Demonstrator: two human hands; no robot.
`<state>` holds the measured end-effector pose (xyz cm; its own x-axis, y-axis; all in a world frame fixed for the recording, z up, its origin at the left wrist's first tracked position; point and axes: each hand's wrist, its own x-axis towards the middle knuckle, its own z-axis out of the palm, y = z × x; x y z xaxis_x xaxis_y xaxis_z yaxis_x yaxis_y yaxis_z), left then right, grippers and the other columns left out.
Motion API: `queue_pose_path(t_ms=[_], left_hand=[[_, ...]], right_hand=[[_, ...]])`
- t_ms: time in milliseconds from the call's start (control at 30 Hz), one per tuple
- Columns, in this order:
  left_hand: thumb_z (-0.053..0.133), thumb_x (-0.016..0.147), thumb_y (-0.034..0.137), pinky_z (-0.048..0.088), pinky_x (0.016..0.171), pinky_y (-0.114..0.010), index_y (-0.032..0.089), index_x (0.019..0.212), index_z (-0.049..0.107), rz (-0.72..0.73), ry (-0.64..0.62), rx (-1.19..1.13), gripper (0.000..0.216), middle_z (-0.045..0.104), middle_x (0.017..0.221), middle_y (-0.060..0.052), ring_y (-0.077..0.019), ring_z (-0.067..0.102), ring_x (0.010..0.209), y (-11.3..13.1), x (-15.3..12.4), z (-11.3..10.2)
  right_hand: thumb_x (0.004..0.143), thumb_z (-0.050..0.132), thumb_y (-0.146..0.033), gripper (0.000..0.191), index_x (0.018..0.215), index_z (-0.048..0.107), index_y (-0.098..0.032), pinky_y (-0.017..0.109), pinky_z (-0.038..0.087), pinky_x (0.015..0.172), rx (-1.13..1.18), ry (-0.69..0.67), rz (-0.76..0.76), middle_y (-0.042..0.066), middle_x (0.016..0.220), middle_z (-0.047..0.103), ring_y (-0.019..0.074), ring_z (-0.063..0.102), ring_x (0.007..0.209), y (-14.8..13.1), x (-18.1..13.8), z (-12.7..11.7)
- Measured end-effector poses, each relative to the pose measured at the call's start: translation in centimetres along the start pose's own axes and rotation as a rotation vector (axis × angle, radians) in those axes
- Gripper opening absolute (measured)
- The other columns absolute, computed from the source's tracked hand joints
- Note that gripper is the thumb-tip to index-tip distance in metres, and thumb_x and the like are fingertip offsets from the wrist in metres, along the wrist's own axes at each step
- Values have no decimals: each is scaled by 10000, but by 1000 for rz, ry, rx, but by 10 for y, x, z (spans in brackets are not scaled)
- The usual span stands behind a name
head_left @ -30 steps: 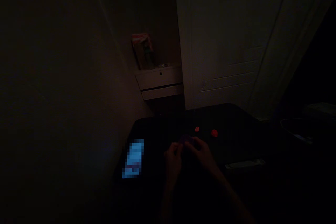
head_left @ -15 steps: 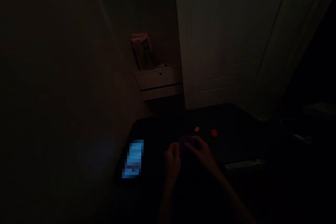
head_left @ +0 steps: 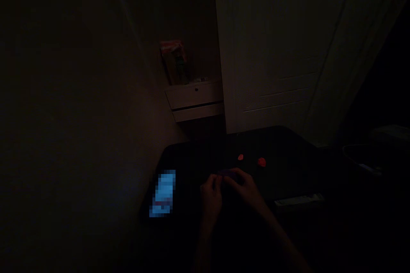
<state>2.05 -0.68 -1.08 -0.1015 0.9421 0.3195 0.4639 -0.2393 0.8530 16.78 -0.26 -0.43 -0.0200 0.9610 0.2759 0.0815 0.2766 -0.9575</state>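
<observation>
1. A pale panelled door (head_left: 269,51) is standing beyond the far edge of the dark surface (head_left: 195,153), whose near edge is fading into shadow.
2. A drawer unit (head_left: 197,96) is sitting behind the far left corner.
3. A lit, pixelated screen, probably a phone's (head_left: 163,194), is glowing along the left edge, well apart from the hands.
4. Both hands are working together toward the middle of the surface. The left hand (head_left: 212,188) is pinching with its fingertips drawn together; the right hand (head_left: 242,181) is gripping with thumb and fingers.
5. Between those fingertips, a thin purple piece (head_left: 229,174) is being held, apparently by both hands; its exact shape is escaping the dim light. Handling seems to be underway, and nothing is showing this piece as finished.
6. A red lump (head_left: 262,162) is lying beyond the right hand, toward the far right corner, untouched.
7. A smaller reddish piece (head_left: 240,157) is resting to its left, nearer the far edge, apart from the hands. Whether either red piece is awaiting handling or already done, I cannot tell.
</observation>
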Motion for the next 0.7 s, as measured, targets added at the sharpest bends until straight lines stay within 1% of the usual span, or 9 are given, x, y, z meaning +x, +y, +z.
queue_pose_path(t_ms=[100,200,267,333,400,533,633,700], left_hand=[[436,966,438,403,598,-248,183,791,657,1,3,-1,381,676,694,-32,-171,618,635,-1,1,1],[426,968,450,424,606,-252,178,788,663,1,4,-34,403,681,705,-41,-174,616,638,-2,1,1],[412,980,465,455,630,-259,173,846,685,3,2,-89,421,708,757,-56,-184,640,675,-1,1,1],[394,994,475,489,682,-275,172,940,703,-4,7,-136,436,740,843,-76,-202,675,753,1,1,1],[398,994,477,506,730,-295,173,981,708,-28,20,-136,434,753,893,-88,-219,692,813,3,1,1],[461,968,467,499,740,-300,187,931,705,-19,53,-83,373,744,870,-68,-221,682,814,3,1,0],[483,956,479,482,690,-280,189,871,684,-7,60,-82,363,723,809,-49,-207,665,764,1,1,0],[498,943,489,468,655,-270,185,835,669,-27,61,-85,365,706,762,-40,-199,650,718,1,1,0]], right_hand=[[852,709,-463,304,1000,729,-198,322,526,820,-7,-5,1,37,954,766,251,698,911,0,0,0],[855,704,-468,314,1008,721,-195,319,527,810,-6,0,9,39,954,763,248,697,903,1,0,0],[854,702,-470,311,996,716,-194,321,527,799,-9,15,17,39,942,760,246,695,886,2,0,-1],[849,707,-462,300,986,713,-195,328,526,811,-12,24,13,39,940,758,247,694,888,3,0,-1],[832,724,-451,298,989,710,-197,337,526,828,-10,28,7,41,947,758,252,694,902,4,0,-1],[815,742,-431,289,985,707,-201,343,526,818,-25,24,2,41,937,755,257,694,900,4,0,-1],[829,732,-419,261,971,707,-201,342,528,811,-41,5,-7,40,924,754,253,694,889,4,0,0],[841,722,-421,256,971,711,-200,345,530,823,-41,-3,-14,42,932,757,253,696,898,4,0,0]])
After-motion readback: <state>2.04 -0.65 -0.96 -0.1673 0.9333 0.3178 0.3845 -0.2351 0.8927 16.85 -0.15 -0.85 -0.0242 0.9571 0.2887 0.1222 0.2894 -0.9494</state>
